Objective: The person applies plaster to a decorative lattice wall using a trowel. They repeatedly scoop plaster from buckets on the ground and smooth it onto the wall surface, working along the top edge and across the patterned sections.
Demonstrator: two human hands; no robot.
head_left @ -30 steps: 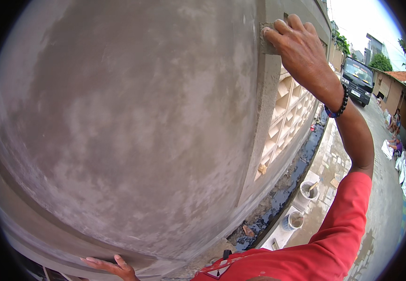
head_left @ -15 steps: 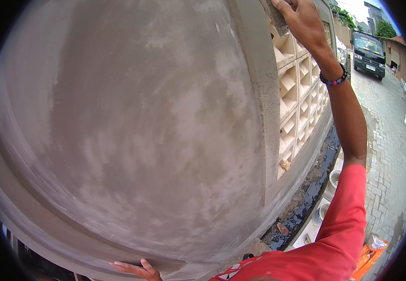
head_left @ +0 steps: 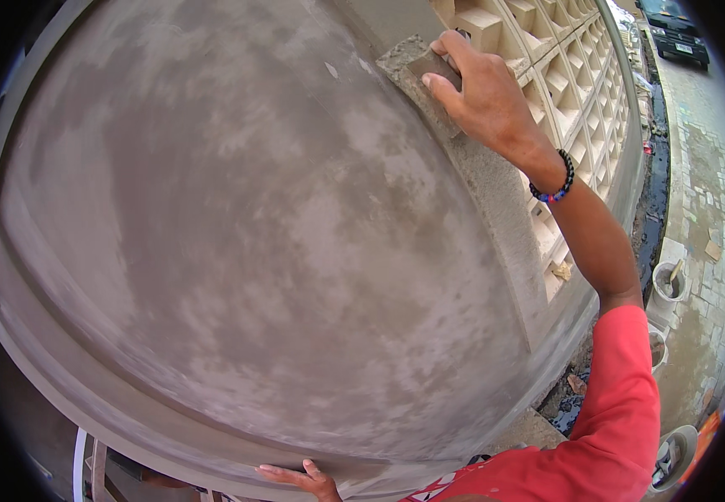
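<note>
On the wall (head_left: 295, 226), the right hand (head_left: 488, 100) grips a float (head_left: 415, 74) at one o'clock; the left hand (head_left: 310, 480) rests wide at six.

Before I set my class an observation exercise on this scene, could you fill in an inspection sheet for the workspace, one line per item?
Surface: grey plastered wall, patchy in lighter and darker tones.
Job's things: mortar-crusted hand tool, probably a plastering float, at the wall's edge beside pale lattice blocks.
Clutter: bucket with a wooden-handled tool in it, a second bucket partly behind the sleeve, a grey tub, a cropped orange item.
Hands: right grips the float; left bare, at the wall's lower edge, contact unclear.
Cables: nothing seen.
Surroundings: dark-watered drain, paved lane, dark vehicle.
</note>
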